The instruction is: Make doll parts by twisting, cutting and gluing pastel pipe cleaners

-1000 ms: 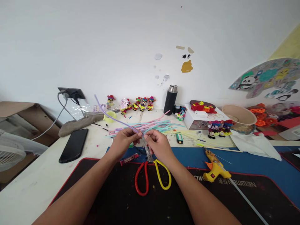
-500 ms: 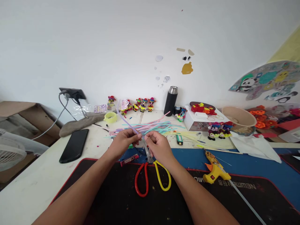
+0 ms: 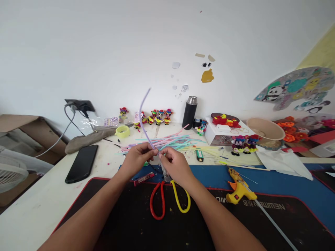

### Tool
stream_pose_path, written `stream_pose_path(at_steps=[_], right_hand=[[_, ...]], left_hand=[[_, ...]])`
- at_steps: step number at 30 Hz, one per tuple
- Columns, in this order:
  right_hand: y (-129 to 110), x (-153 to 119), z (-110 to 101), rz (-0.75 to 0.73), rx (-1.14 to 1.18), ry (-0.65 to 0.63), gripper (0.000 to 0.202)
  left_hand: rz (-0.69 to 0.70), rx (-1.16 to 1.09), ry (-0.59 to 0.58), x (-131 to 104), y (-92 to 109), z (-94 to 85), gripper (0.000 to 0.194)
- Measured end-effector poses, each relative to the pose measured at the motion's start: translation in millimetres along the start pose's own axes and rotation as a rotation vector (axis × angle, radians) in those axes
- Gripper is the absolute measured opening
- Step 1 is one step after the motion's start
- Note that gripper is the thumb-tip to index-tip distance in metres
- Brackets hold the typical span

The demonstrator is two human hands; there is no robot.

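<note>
Between the fingertips of both hands is the lower end of a lilac pipe cleaner (image 3: 142, 120); its long free part curves up and leans right at the tip. My left hand (image 3: 137, 157) pinches it with thumb and forefinger. Close beside, almost touching, my right hand (image 3: 176, 164) is also closed at the same end; its fingers partly hide what they grip. Below the hands lie scissors (image 3: 157, 202) with one red and one yellow handle, their blades mostly covered by my right hand. Behind the hands spreads a pile of pastel pipe cleaners (image 3: 170, 141).
A yellow glue gun (image 3: 239, 191) lies on the dark mat (image 3: 117, 216) at right. A phone (image 3: 81, 164) is at left. Along the wall stand small colourful figures (image 3: 159, 117), a tape roll (image 3: 122, 131) and a black flask (image 3: 190, 113). A white box (image 3: 213, 137) sits farther right.
The free end of the lilac pipe cleaner has swung from leaning left to upright, its tip now higher and farther right. Both hands remain together in nearly the same place.
</note>
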State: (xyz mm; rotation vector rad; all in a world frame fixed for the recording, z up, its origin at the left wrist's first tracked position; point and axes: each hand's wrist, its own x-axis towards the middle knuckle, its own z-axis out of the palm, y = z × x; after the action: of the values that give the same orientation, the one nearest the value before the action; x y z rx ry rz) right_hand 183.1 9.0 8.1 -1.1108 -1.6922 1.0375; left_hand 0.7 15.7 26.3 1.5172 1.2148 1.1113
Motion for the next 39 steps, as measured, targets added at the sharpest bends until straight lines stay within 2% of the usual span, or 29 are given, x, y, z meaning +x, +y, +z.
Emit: stream_pose_path(at_steps=[4, 8, 16, 21, 24, 31, 39], right_hand=[[-1, 0, 1, 0.074, 0.169, -0.026, 0.017], [-1, 2, 1, 0.118, 0.293, -0.007, 0.019], [-10, 4, -3, 0.173, 0.41, 0.025, 0.03], [-8, 3, -1, 0.141, 0.348, 0.036, 0.023], [-6, 1, 0, 0.107, 0.23, 0.063, 0.017], [-8, -1, -3, -0.027, -0.1, 0.043, 0.008], [-1, 1, -2, 0.019, -0.088, 0.046, 0.009]], left_hand=[[-0.045, -0.113, 0.026, -1, 1, 3.6, 0.036], [-0.066, -0.188, -0.003, -2, -2, 6.2, 0.033], [-0.096, -0.265, -0.07, -3, -5, 10.2, 0.028], [-0.107, -0.317, -0.077, -2, -8, 11.1, 0.028], [-0.107, -0.293, -0.062, -1, -6, 8.9, 0.028], [-0.05, 0.03, 0.028, 0, 3, 1.1, 0.033], [-0.06, 0.114, 0.013, -3, 6, 0.0, 0.038]])
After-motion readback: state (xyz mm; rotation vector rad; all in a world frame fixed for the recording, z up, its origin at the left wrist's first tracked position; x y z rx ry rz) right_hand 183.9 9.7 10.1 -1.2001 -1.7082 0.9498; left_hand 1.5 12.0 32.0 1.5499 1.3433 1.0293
